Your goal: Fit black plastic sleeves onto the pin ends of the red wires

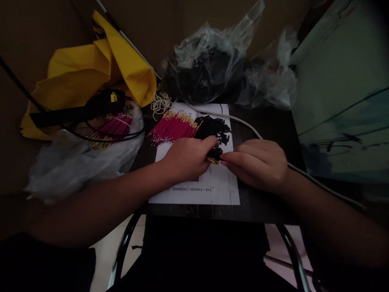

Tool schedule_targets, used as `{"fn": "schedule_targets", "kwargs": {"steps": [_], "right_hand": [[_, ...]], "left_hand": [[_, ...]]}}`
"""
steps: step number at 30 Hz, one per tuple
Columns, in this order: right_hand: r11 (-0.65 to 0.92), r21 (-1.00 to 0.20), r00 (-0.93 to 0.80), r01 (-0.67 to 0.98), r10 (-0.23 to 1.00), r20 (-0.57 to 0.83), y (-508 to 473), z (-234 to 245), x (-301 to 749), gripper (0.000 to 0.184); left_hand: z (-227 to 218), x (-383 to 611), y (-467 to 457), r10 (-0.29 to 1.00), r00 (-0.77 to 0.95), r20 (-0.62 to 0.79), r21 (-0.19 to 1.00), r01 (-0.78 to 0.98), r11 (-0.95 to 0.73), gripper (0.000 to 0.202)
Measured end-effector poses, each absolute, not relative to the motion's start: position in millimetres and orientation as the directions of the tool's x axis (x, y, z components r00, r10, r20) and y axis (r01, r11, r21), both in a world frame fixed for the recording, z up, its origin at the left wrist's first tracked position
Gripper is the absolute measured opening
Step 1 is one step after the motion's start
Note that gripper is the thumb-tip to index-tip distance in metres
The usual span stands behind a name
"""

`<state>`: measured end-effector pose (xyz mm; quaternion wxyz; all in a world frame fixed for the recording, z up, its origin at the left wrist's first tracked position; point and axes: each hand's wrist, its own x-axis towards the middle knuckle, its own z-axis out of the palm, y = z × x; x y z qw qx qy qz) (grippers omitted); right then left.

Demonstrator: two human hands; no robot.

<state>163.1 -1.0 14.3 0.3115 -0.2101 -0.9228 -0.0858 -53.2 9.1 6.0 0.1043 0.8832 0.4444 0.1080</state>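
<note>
My left hand [191, 158] is closed around a bundle of wires [214, 156], whose ends stick out past the fingers, some black-sleeved and some bare gold-coloured. At those ends, my right hand [258, 162] pinches with thumb and forefinger; whatever small piece sits between the fingertips is hidden. Just behind the left hand lies a pile of short black sleeves [214, 127]. Beside it, a fanned heap of red wires [174, 126] with metal terminals rests on a printed white sheet [194, 197].
A dark tabletop [267, 121] carries everything. Clear plastic bags [209, 65] with dark contents stand at the back. To the left are a yellow bag [82, 69], black cables [75, 113] and more red wires [114, 127] on plastic. A white cable [243, 121] crosses behind my right hand.
</note>
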Motion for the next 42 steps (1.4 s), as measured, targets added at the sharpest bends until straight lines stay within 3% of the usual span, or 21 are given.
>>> {"fn": "schedule_targets", "kwargs": {"steps": [16, 22, 29, 42], "right_hand": [[0.894, 0.040, -0.745, 0.447, 0.347, 0.569, -1.4, 15.2, 164.8, 0.009], [0.895, -0.040, -0.694, 0.444, 0.371, 0.617, 0.2, 13.7, 164.9, 0.018], [0.895, -0.107, -0.644, 0.433, 0.390, 0.658, -1.0, 15.4, 161.5, 0.015], [0.857, -0.226, -0.601, 0.464, 0.492, 0.631, -4.7, 15.7, 156.4, 0.021]], "left_hand": [[7.3, -51.4, 9.5, 0.808, 0.581, 0.094, 0.262, 0.769, -0.583, 0.032], [5.2, -52.7, 9.4, 0.812, 0.574, 0.105, 0.291, 0.763, -0.577, 0.034], [5.6, -53.2, 9.9, 0.807, 0.585, 0.084, 0.360, 0.738, -0.572, 0.036], [6.2, -53.2, 8.8, 0.769, 0.633, 0.092, 0.435, 0.669, -0.603, 0.033]]}}
